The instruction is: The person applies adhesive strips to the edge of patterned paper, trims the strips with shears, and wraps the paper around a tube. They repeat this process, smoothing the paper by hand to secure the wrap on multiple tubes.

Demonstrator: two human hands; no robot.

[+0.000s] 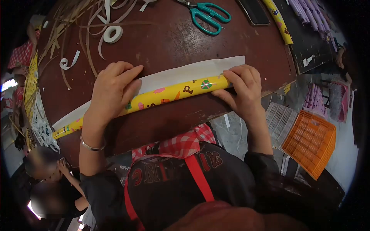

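Note:
A roll of yellow printed wrapping paper (173, 92) lies slantwise across the front of the table, rolled into a thin tube. Along its far side a strip of the paper's white back (192, 68) is still flat. My left hand (113, 90) is closed over the tube left of its middle, fingers and thumb pointing right. At the right end, my right hand (242, 84) grips the tube between thumb and fingers. Part of the tube is hidden behind my left hand and wrist.
Teal-handled scissors (210, 17), a black phone (254, 12) and another yellow roll (279, 23) lie at the back of the brown table (162, 46). A tape roll (113, 34) sits among paper strips (65, 23). An orange crate (310, 142) stands right, below. Other people are at left.

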